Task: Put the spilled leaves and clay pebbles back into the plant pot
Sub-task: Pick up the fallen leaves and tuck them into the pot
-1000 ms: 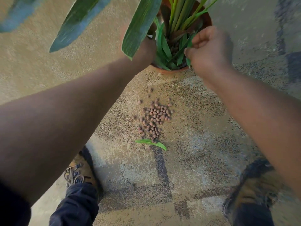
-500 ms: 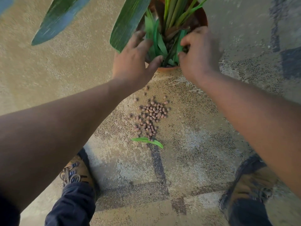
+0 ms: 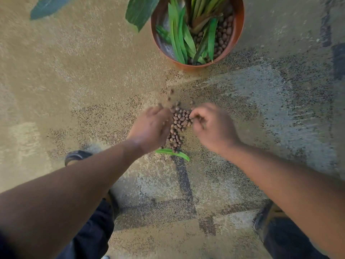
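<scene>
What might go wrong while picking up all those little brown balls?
The pebbles are small, round and loose, so some may roll away or slip between the fingers as the left hand and right hand scoop them. The pot sits apart from the pile, so more could drop on the way. The leaf by the pile might be forgotten.

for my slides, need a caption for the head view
Both hands, left hand and right hand, close on spilled clay pebbles below the plant pot.
</scene>
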Motion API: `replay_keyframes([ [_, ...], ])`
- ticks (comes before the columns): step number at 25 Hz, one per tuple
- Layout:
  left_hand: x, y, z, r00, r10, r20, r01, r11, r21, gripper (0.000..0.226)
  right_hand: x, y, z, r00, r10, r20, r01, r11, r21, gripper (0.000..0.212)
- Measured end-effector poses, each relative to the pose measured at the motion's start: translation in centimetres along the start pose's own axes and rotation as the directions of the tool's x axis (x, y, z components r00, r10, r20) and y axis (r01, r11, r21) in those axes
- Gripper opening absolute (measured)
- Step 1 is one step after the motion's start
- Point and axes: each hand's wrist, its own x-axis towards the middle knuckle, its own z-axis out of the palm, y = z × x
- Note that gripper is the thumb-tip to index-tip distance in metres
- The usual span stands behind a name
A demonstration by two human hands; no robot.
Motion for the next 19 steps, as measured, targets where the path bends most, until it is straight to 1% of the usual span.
replay_keyframes([
  [1, -1.2, -0.6, 1.1, 0.995, -0.016, 0.102, 0.018, 1.000, -0.015, 0.013, -1.1, 0.2, 1.2, 0.982, 0.055, 0.181, -0.046, 0.997, -0.055, 0.009],
  [2, -2.3, -1.3, 2.3, 0.983, -0.039, 0.179, 0.041, 0.999, -0.008, 0.015, -2.3, 0.4, 2.5, 0.936, 0.114, 0.332, -0.077, 0.989, -0.123, 0.008],
  [3, -3.1, -1.8, 3.4, 0.971, -0.075, 0.226, 0.074, 0.997, 0.011, 0.017, -3.4, 0.7, 3.7, 0.887, 0.164, 0.432, -0.098, 0.980, -0.171, 0.006],
  [4, -3.7, -2.3, 4.2, 0.961, -0.123, 0.249, 0.116, 0.992, 0.044, 0.018, -4.3, 0.9, 4.9, 0.850, 0.203, 0.486, -0.120, 0.973, -0.196, 0.006],
  [6, -4.4, -2.5, 5.2, 0.943, -0.220, 0.248, 0.206, 0.975, 0.081, 0.021, -5.4, 1.4, 6.8, 0.823, 0.252, 0.509, -0.158, 0.962, -0.221, 0.011],
  [8, -4.7, -2.5, 5.5, 0.929, -0.283, 0.238, 0.278, 0.959, 0.056, 0.016, -5.9, 1.7, 7.9, 0.814, 0.310, 0.491, -0.209, 0.945, -0.251, 0.011],
  [9, -4.7, -2.5, 5.5, 0.924, -0.297, 0.241, 0.301, 0.953, 0.018, 0.014, -6.0, 1.8, 8.2, 0.809, 0.341, 0.478, -0.241, 0.935, -0.259, 0.008],
  [10, -4.5, -2.5, 5.4, 0.917, -0.306, 0.256, 0.320, 0.947, -0.015, 0.013, -6.1, 1.9, 8.2, 0.806, 0.358, 0.472, -0.263, 0.930, -0.257, 0.008],
  [12, -4.1, -2.5, 5.0, 0.888, -0.326, 0.325, 0.356, 0.934, -0.036, 0.011, -6.2, 1.8, 7.9, 0.799, 0.343, 0.494, -0.274, 0.939, -0.209, 0.017],
  [14, -3.8, -2.2, 4.5, 0.854, -0.316, 0.413, 0.358, 0.933, -0.027, 0.009, -6.3, 1.5, 6.9, 0.784, 0.308, 0.538, -0.300, 0.948, -0.106, 0.014],
  [16, -3.4, -2.2, 3.1, 0.816, -0.268, 0.512, 0.345, 0.937, -0.059, 0.013, -6.4, 1.4, 5.4, 0.766, 0.287, 0.576, -0.340, 0.940, -0.017, 0.021],
  [17, -3.0, -2.1, 1.9, 0.795, -0.239, 0.558, 0.341, 0.936, -0.086, 0.011, -6.4, 1.4, 4.5, 0.771, 0.264, 0.579, -0.325, 0.946, 0.002, 0.025],
  [18, -2.6, -1.9, 0.5, 0.773, -0.207, 0.600, 0.346, 0.930, -0.125, 0.009, -6.3, 1.5, 3.5, 0.800, 0.225, 0.556, -0.280, 0.960, 0.015, 0.028],
  [19, -2.0, -1.7, -1.1, 0.766, -0.172, 0.619, 0.352, 0.918, -0.180, 0.007, -6.1, 1.4, 2.4, 0.853, 0.165, 0.495, -0.211, 0.977, 0.038, 0.030],
])
